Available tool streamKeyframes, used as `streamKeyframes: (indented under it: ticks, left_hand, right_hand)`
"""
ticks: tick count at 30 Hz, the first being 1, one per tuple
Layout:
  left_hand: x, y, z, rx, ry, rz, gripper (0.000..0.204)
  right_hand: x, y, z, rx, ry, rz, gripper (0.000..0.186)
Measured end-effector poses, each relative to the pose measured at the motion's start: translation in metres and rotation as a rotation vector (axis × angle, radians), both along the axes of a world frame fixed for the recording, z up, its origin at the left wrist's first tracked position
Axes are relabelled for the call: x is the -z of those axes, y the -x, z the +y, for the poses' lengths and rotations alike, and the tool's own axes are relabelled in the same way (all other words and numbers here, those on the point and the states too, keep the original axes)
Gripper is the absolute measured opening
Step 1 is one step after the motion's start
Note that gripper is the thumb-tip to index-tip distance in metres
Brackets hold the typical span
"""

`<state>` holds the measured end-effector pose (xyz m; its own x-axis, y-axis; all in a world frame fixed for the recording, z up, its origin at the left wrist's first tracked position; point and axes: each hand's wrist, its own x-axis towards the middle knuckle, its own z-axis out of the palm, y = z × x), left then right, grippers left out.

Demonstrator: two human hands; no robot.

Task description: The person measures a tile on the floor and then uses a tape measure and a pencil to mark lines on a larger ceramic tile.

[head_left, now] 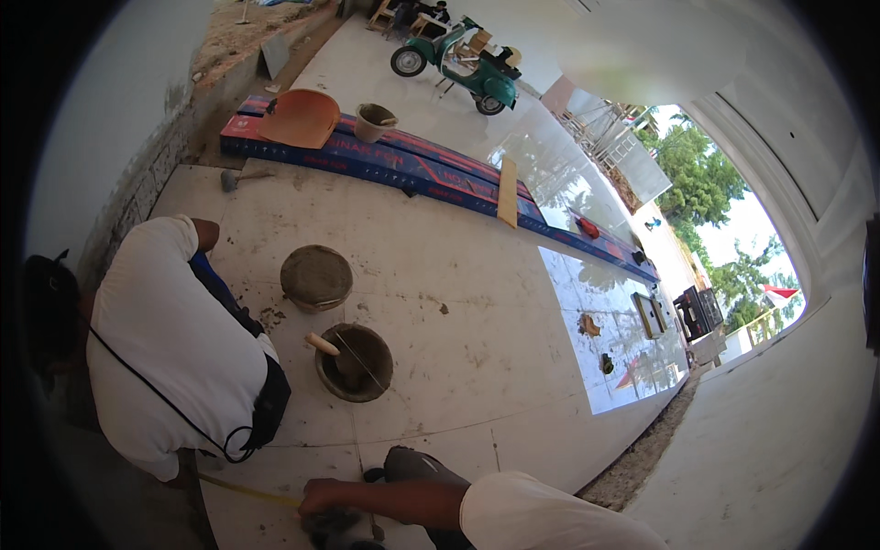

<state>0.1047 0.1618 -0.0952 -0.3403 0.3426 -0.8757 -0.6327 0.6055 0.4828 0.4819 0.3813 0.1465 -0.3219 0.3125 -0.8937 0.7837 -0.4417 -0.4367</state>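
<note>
My right arm comes in from the lower right in a white sleeve and reaches left across the floor. Its hand point(318, 496) is low over the pale tiles, fingers curled down at the end of a yellow tape measure point(247, 490). The tape runs left toward a crouching person in a white shirt point(174, 344), whose hands are hidden. Just below my hand is a dark grey shape point(332, 524), too blurred to name. My bent knee point(417, 466) shows beside the forearm. I cannot see my left hand.
Two buckets, one filled with grey mortar point(316, 277) and one with a wooden-handled tool point(354, 363), stand ahead. Beyond lie long blue boxes point(367, 165) bearing an orange basin point(300, 119), a small bucket point(374, 123) and a wooden plank point(508, 191). A hammer point(243, 178) and green scooter point(458, 69) are farther off.
</note>
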Motion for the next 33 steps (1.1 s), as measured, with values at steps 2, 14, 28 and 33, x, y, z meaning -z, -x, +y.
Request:
streamKeyframes:
  ticks: [2, 14, 28, 33]
  left_hand:
    - [-0.078, -0.020, -0.042, 0.130, 0.263, 0.120, 0.029]
    - [-0.318, -0.107, -0.095, 0.284, 0.469, 0.138, 0.028]
    - [-0.464, -0.093, -0.212, 0.001, 0.411, 0.182, 0.050]
    - [-0.451, -0.108, -0.281, -0.139, 0.486, 0.075, 0.041]
  right_hand:
    - [-0.067, -0.005, 0.003, 0.214, 0.129, -0.005, 0.078]
    - [-0.091, 0.056, -0.022, 0.146, 0.198, 0.033, 0.071]
    - [-0.102, 0.101, -0.043, 0.399, 0.407, -0.036, 0.066]
    - [-0.119, 0.076, -0.075, 0.312, 0.409, -0.065, 0.061]
